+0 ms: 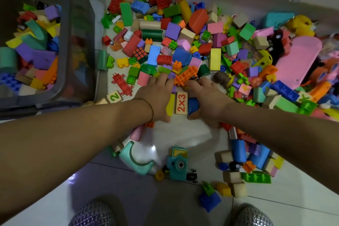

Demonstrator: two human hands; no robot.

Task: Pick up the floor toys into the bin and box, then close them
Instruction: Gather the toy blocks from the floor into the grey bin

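A big heap of plastic and wooden toy blocks (183, 42) covers the floor in front of me. My left hand (156, 97) and my right hand (207, 101) lie on its near edge, palms turned toward each other and fingers stretched forward. Between them sit a wooden "2x3" block (181, 103), a yellow block (171, 104) and a blue block (193, 105) that rests against my right thumb. An orange lattice piece (186, 75) lies at both sets of fingertips. The grey bin (63, 79) stands open at the left, partly filled with blocks.
A pale lid or tray (99, 11) lies beside the bin. Near my feet lie a teal arch (135, 159), a teal toy camera (177, 165) and a cluster of blocks (247, 163). A pink board (299, 60) and a yellow plush toy (301, 24) sit at the right.
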